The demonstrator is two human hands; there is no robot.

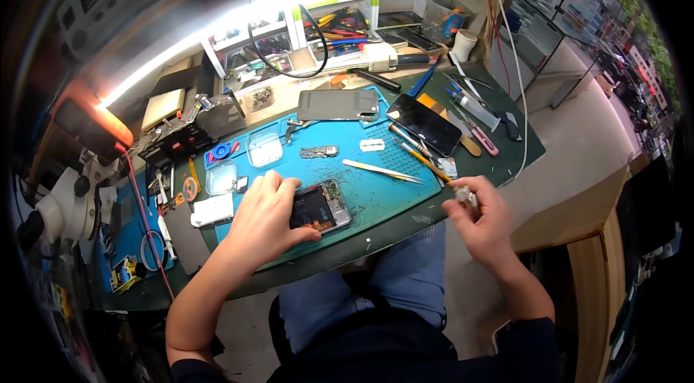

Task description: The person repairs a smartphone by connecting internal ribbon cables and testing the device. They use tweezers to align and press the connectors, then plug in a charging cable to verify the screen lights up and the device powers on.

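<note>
My left hand [262,218] grips the left side of an opened smartphone [313,211], its thumb and fingers along the edges. The phone lies on the blue work mat [354,202] with its dark battery and inner parts showing. Past the table's front right edge is my right hand [486,218], its fingers closed round a small crumpled-looking greyish-white thing [464,197], whose kind I cannot make out. Tweezers [383,171] lie right of the phone. Behind it sit a small circuit board [319,151] and a razor blade [372,145].
Two phone screens or phones, one grey [337,104] and one black [423,125], lie farther back. Clear plastic boxes [264,149] stand to the left. Screwdrivers, a syringe [477,109] and a pink-handled knife [484,141] crowd the right. A black cable [251,28] hangs over the back.
</note>
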